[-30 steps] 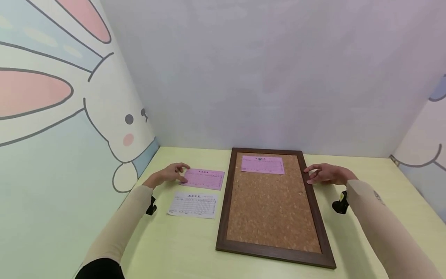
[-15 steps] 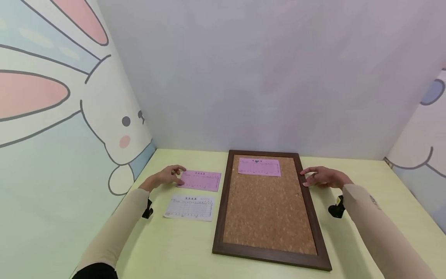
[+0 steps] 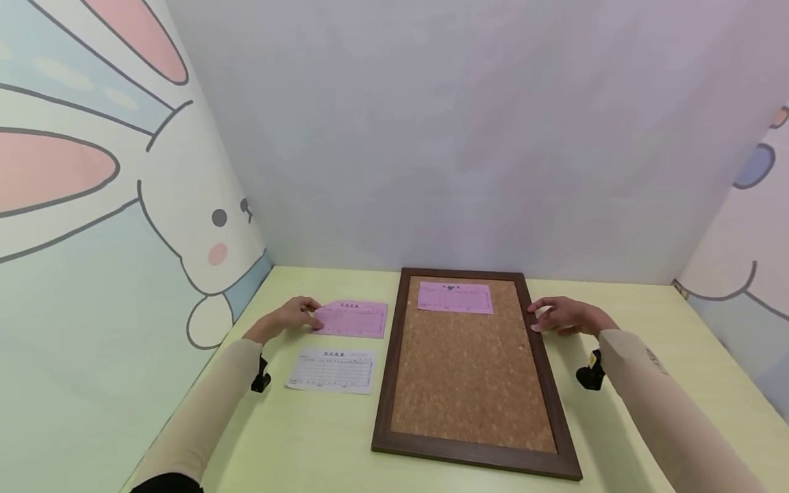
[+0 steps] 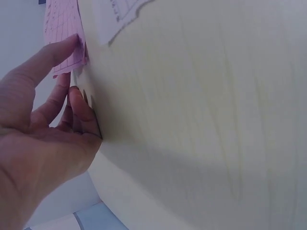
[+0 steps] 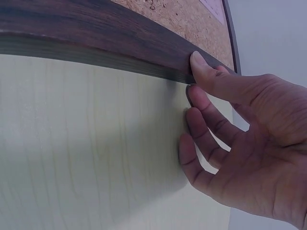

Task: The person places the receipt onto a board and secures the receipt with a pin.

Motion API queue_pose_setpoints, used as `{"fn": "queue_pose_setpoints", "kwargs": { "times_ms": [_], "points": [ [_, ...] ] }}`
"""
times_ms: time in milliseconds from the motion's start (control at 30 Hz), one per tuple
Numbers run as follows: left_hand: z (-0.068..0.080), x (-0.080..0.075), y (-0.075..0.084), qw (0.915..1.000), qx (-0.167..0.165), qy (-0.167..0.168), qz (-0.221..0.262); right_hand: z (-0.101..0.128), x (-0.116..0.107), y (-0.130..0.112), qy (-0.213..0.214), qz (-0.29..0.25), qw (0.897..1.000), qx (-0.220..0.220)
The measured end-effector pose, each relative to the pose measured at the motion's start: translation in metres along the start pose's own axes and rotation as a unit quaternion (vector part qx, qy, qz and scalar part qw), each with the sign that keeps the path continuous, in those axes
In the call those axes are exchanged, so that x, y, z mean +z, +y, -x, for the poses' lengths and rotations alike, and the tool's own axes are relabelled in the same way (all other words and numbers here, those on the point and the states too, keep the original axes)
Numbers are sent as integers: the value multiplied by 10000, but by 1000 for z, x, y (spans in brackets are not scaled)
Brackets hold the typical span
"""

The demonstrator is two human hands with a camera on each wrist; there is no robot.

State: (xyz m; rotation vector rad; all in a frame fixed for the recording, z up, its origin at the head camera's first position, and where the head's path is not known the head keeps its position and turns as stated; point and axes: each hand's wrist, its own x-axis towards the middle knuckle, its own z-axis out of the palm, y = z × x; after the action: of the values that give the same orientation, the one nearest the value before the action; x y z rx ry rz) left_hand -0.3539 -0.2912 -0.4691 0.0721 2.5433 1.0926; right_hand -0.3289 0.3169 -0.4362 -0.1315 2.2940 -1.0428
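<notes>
At the left of the table my left hand (image 3: 288, 318) pinches the left end of a pink printed form (image 3: 353, 319). In the left wrist view the thumb lies on top of the pink paper (image 4: 66, 24) and the index finger is under it; the other fingers curl near the tabletop. My right hand (image 3: 567, 316) grips the right side of a framed cork board (image 3: 468, 383). Its thumb presses on the dark wooden frame (image 5: 144, 40), and curled fingers sit at the frame's outer side. A second pink form (image 3: 456, 298) lies near the top of the cork, with a small dark pin at its upper edge.
A white printed form (image 3: 333, 370) lies on the pale yellow table (image 3: 296, 438) just in front of the left pink form. A grey wall (image 3: 468, 137) rises behind the table. Side walls carry painted cartoon rabbits, the left one (image 3: 197, 205) being large.
The whole scene has drifted slightly left and down in the head view. The left pink form's held end is now a little raised and bent. The right hand keeps its place on the frame.
</notes>
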Motion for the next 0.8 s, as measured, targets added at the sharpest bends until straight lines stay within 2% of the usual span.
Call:
{"fn": "queue_pose_setpoints", "kwargs": {
  "times_ms": [233, 400, 533, 700, 800],
  "points": [
    [-7, 0, 15, 10000, 38, -36, 54, 11, -4, -1, 81, 147, 9999, -12],
    [-13, -4, 24, 9996, -100, 153, 235, 12, -6, -7, 54, 125, 9999, -34],
    [-13, -10, 24, 9982, -182, 315, 476, 9, -8, -9, 63, 212, 9997, -53],
    [-3, -19, 20, 9954, -294, 265, 870, 9, -4, -14, 243, 603, 9974, -312],
    [11, -26, 21, 9910, -179, 145, 1317, 11, 4, -20, 406, 971, 9937, -374]
  ]
}}
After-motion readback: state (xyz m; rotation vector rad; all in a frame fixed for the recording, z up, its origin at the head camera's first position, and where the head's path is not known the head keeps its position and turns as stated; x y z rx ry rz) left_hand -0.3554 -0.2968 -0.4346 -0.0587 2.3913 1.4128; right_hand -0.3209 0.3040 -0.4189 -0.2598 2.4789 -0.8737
